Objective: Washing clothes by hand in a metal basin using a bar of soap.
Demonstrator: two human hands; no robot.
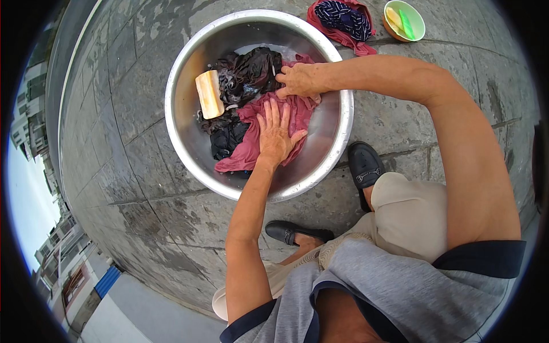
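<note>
A wide steel basin point(326, 171) holds wet laundry in front of me. My left hand point(276, 136) lies flat with fingers spread on a pink cloth point(242, 152), pressing it against the basin's inside. Higher up in the picture, my right hand point(300, 79) rests with half-bent fingers at the border between the pink cloth and a soaked dark cloth point(257, 70). Whether those fingers pinch any fabric is hidden. A cream and yellow bar of soap point(209, 94) sits on the basin's left side, touching the dark cloth. Some suds show on the wet fabric.
Outside the basin, a navy patterned cloth point(343, 19) lies on a red cloth point(364, 49). Beside them stands a small bowl point(418, 21) with a bright green piece and a yellowish piece inside. My black loafers point(364, 163) are on the grey stone paving point(128, 141) close to the rim.
</note>
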